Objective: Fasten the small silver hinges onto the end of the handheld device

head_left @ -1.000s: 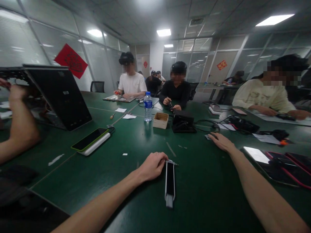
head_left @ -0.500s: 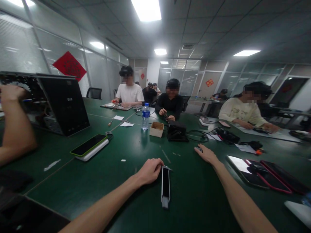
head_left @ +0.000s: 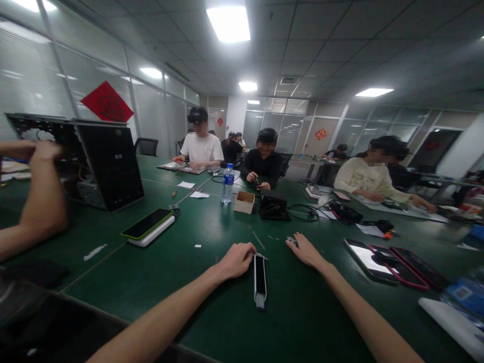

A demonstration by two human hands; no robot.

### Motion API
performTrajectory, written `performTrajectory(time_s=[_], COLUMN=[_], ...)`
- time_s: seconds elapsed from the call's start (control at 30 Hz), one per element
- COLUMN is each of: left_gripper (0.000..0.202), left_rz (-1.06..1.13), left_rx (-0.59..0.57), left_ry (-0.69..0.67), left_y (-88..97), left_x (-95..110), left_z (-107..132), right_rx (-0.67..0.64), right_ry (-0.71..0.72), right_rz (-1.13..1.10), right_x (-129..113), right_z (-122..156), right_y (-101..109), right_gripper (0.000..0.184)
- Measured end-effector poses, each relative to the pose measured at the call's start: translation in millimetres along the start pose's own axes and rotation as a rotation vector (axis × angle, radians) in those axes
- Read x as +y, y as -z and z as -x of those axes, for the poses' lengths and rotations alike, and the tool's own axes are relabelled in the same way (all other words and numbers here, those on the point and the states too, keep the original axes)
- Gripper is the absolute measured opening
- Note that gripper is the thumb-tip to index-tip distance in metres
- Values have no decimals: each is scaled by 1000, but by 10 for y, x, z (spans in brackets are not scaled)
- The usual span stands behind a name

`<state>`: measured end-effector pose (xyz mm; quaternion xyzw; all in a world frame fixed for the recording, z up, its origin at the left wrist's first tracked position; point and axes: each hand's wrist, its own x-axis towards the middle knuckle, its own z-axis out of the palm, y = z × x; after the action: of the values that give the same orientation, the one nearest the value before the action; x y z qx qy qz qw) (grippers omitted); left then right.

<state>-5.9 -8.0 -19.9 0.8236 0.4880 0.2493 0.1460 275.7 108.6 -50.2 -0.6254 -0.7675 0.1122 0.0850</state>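
My left hand (head_left: 237,260) rests on the green table with its fingers curled against the far end of a long, narrow case (head_left: 260,282). The case has white edges, a dark top and a grey tip pointing towards me. Farther right, my right hand (head_left: 307,250) lies low over the table, its fingers closed on a small grey part (head_left: 292,242). Most of that part is hidden by the fingers, and I cannot make out its kind. A gap of bare table separates it from the case.
Ahead stand an open cardboard box (head_left: 244,202), a water bottle (head_left: 227,184) and a black stand (head_left: 273,205). A phone (head_left: 147,224) lies left, near an open computer case (head_left: 109,169) with a co-worker's arm (head_left: 43,206). Tablets (head_left: 372,259) lie right. Several people sit around.
My right hand has moved left and a little nearer to me with the small grey part. My left hand stays at the case's end. The view has shifted slightly.
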Motion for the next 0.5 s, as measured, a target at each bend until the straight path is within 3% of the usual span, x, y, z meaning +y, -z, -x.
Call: performTrajectory(time_s=[0.2,0.3,0.5], left_gripper=[19,19,19], left_rz=[-9,6,31], left_rx=[2,9,9], left_ry=[-13,-31,-29], left_y=[-11,-29,-59], left_x=[-12,-38,-71], left_z=[-10,-15,-17], right_rx=[43,114,215], right_ry=[97,188,203], right_rz=[-82,-122,-109], right_x=[-155,-57,155], right_z=[290,360,371], right_y=[-5,-6,57], right_gripper=[72,64,46])
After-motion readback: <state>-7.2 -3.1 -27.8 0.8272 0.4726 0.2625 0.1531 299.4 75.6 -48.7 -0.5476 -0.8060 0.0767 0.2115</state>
